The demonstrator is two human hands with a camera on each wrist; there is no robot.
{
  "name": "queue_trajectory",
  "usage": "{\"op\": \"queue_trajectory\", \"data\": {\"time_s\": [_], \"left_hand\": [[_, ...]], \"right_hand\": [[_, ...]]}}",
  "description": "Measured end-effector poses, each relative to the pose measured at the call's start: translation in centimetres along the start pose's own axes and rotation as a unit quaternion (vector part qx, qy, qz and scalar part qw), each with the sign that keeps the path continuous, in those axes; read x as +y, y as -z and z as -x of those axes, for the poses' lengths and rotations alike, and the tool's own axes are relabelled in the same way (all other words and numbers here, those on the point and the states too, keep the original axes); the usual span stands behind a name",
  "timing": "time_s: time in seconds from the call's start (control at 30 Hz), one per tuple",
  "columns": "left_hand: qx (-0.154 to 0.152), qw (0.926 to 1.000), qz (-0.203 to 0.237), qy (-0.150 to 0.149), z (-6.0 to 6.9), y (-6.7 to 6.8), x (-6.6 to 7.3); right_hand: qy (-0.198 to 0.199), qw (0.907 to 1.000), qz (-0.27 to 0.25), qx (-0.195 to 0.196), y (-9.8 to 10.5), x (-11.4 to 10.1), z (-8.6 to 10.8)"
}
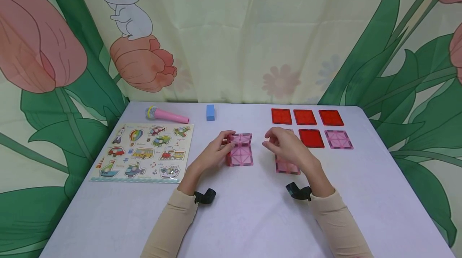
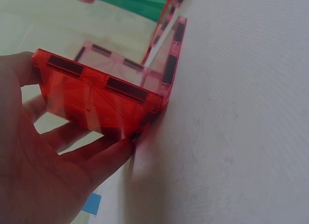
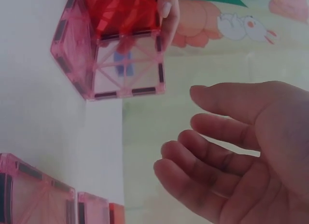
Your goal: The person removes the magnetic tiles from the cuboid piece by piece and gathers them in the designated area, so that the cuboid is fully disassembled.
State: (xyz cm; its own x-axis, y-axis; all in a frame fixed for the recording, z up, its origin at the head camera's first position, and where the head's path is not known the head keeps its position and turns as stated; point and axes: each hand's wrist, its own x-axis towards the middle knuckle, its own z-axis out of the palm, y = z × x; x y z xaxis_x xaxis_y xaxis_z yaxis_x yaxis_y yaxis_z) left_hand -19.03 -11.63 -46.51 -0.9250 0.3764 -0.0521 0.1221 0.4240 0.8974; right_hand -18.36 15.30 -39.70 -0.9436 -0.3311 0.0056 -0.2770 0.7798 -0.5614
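My left hand (image 1: pixel 215 152) holds a red magnetic tile (image 2: pixel 89 101) on its edge, fingers spread about it. The red tile stands at the left side of a pink magnetic tile (image 1: pixel 241 157) lying flat on the table. At the back, a second pink tile (image 3: pixel 126 69) stands upright, meeting the other two at a corner. Apart from these, my right hand (image 1: pixel 291 148) hovers with relaxed, slightly bent fingers and nothing in them. Below it lies another pink tile (image 1: pixel 287 166), partly covered by the hand in the head view.
Several red tiles (image 1: pixel 281 116) lie flat in rows at the back right, beside a pink tile (image 1: pixel 338 140). A blue block (image 1: pixel 210 112) and a pink toy microphone (image 1: pixel 167 115) are at the back. On the left lies a picture puzzle board (image 1: pixel 142 152). A patterned curtain (image 1: pixel 231 49) hangs behind.
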Motion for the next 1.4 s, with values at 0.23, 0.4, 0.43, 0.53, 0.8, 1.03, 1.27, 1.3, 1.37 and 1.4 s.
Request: {"op": "queue_trajectory", "data": {"time_s": [0.23,0.4,0.43,0.53,0.8,1.03,1.27,1.3,1.37,1.4], "left_hand": [[0.001,1.0,-0.001,0.005,0.0,0.0,0.0],[-0.002,1.0,-0.002,-0.001,0.0,0.0,0.1],[-0.004,1.0,-0.002,-0.002,0.0,0.0,0.1],[-0.01,0.9999,-0.003,-0.001,0.1,0.0,0.2],[-0.012,0.9997,0.005,0.019,0.2,0.1,0.2],[-0.023,0.9992,0.016,0.029,0.2,0.1,0.2],[-0.022,0.9994,0.016,0.022,0.2,0.0,0.2],[-0.021,0.9994,0.016,0.021,0.2,0.0,0.2],[-0.022,0.9995,0.014,0.021,0.2,0.0,0.2],[-0.023,0.9995,0.013,0.02,0.2,0.0,0.3]], "right_hand": [[0.037,0.9988,-0.009,0.03,-1.1,-1.2,0.1],[0.061,0.9972,-0.013,0.042,-2.5,-1.4,-0.2],[0.062,0.9971,-0.014,0.041,-2.8,-1.5,-0.2],[0.062,0.9973,-0.013,0.037,-3.4,-1.5,-0.3],[0.061,0.9968,-0.006,0.053,-4.1,-1.6,-0.5],[0.043,0.9979,-0.011,0.048,-4.6,-1.5,-0.7],[0.05,0.9978,0.008,0.044,-5.1,-1.5,-0.7],[0.05,0.9977,0.009,0.045,-5.2,-1.5,-0.7],[0.046,0.9976,0.008,0.05,-5.3,-1.5,-0.7],[0.043,0.9977,0.006,0.053,-5.3,-1.5,-0.7]]}}
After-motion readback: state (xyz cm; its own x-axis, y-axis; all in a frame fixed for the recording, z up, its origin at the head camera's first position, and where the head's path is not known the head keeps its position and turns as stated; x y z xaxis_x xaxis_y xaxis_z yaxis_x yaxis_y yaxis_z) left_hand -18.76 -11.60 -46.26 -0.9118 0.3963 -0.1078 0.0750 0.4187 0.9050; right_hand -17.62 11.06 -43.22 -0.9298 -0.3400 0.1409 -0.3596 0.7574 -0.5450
